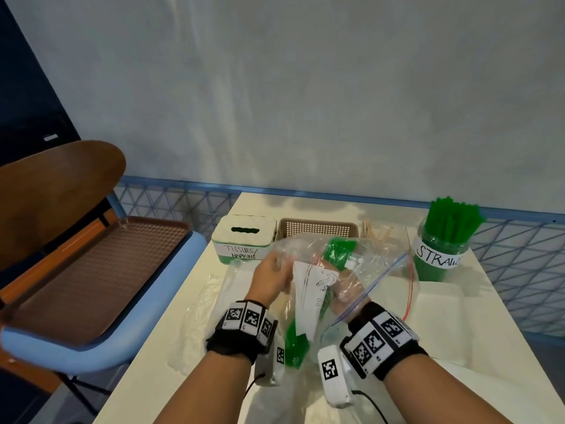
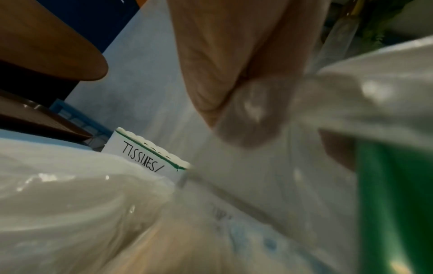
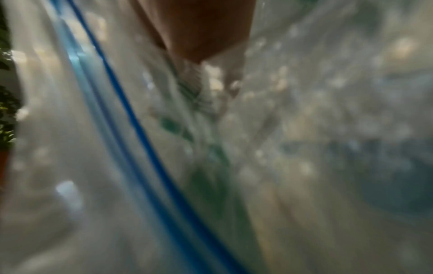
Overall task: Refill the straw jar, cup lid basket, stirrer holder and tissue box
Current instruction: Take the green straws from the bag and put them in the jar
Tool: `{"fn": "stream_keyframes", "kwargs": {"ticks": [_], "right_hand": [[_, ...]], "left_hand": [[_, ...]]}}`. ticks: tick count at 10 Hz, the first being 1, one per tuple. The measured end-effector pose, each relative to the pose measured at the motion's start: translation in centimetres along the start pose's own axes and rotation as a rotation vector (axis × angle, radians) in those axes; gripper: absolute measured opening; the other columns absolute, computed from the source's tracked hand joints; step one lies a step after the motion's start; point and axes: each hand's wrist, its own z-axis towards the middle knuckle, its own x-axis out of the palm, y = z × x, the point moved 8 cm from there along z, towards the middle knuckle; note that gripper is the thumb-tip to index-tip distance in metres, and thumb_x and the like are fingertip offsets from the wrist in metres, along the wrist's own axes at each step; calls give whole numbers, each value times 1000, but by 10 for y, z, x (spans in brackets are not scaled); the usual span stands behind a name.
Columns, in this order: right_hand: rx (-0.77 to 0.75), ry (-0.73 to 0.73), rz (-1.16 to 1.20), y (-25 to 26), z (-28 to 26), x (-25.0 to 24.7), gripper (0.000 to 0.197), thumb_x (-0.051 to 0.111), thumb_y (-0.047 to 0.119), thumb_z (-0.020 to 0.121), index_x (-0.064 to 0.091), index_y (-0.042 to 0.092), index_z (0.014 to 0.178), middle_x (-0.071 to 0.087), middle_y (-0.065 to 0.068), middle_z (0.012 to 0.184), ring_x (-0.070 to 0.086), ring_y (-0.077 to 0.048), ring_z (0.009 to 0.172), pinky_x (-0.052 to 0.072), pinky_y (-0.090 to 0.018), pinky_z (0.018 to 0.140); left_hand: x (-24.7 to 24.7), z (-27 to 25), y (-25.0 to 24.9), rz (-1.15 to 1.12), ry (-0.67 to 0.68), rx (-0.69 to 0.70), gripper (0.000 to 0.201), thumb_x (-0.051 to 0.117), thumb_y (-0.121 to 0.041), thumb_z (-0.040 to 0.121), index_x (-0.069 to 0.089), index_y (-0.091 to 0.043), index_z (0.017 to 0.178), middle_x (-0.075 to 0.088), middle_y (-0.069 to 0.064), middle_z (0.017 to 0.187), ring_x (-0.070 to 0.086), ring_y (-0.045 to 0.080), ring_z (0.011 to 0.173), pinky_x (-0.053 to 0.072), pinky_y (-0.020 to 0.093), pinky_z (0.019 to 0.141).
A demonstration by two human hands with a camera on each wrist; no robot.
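Observation:
A clear zip bag [image 1: 360, 258] with a blue seal is held up over the white table [image 1: 477, 341]. Inside it is a white-and-green pack [image 1: 308, 295]. My left hand [image 1: 272, 276] grips the bag's plastic from outside, at its left side. My right hand [image 1: 345, 286] is inside the bag, seen through the plastic, with its fingers curled on the pack. Along the far edge stand the tissue box [image 1: 241, 237], the brown lid basket [image 1: 316, 229], the stirrer holder [image 1: 377, 232] and the straw jar [image 1: 443, 240], which is full of green straws. The right wrist view is blurred: plastic and the blue seal [image 3: 140, 129].
Other clear plastic bags [image 1: 198, 316] lie on the table's left part, and a flat white pack [image 1: 443, 310] lies on the right. A chair holding a brown tray [image 1: 91, 270] stands to the left. A blue mesh rail [image 1: 171, 200] runs behind the table.

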Motion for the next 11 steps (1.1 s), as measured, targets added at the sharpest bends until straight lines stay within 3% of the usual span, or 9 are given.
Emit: {"fn": "stream_keyframes", "kwargs": {"ticks": [1,2,4,6,7,8,9,10,11], "right_hand": [[-5,-60,164,0,20,-7,23,44,7,97,54,24,85,62,7,83,60,-9,74,48,-25,65],[-77,-188,262,10,27,-27,18,52,10,93,55,14,76,55,-5,71,54,-20,65,47,-33,65],[-214,-249,448,37,23,-57,22,58,9,89,54,15,69,52,4,50,49,-10,46,48,-25,53],[-317,-386,508,52,19,-94,22,56,9,91,50,16,71,51,6,49,50,-7,43,48,-26,53],[-346,-451,477,58,14,-111,24,57,10,91,51,17,68,52,7,49,50,-8,45,46,-26,52],[-385,-485,476,70,10,-127,21,58,9,89,52,17,71,51,6,55,50,-8,48,45,-27,55],[-452,-513,468,86,7,-145,10,61,10,87,54,16,83,52,2,64,51,-9,51,47,-26,55],[-528,-547,451,105,1,-160,12,63,11,86,55,12,94,57,1,68,53,-12,54,51,-28,58],[-590,-598,406,126,-8,-172,10,64,12,86,57,16,81,59,1,64,55,-12,53,53,-28,58]], "left_hand": [[-20,2,8,28,-233,8,17,41,-18,98,47,-9,85,49,1,73,47,20,74,38,30,60],[-38,0,18,63,-376,-52,15,36,-13,99,43,-4,91,53,15,88,47,22,83,33,28,69],[-45,1,40,176,-402,-134,14,33,-12,100,39,-3,91,56,28,109,52,31,96,39,37,85],[-49,-1,56,220,-389,-210,11,33,-12,100,36,-3,94,55,29,114,53,36,105,38,37,86],[-46,0,60,211,-381,-267,12,35,-11,99,39,0,104,51,29,124,50,38,113,37,39,93],[-51,-4,45,351,-457,-276,45,51,-14,93,33,4,130,36,25,138,36,39,126,33,47,101],[-54,-5,-2,490,-488,-114,59,57,-20,90,29,-1,138,31,20,141,29,36,129,33,48,102],[-42,-9,-71,447,-456,174,52,55,-20,91,34,-3,136,36,17,138,32,31,126,32,38,101],[-15,-23,-139,286,-357,403,45,52,-19,93,36,-7,133,41,11,132,40,21,120,33,23,93]]}}
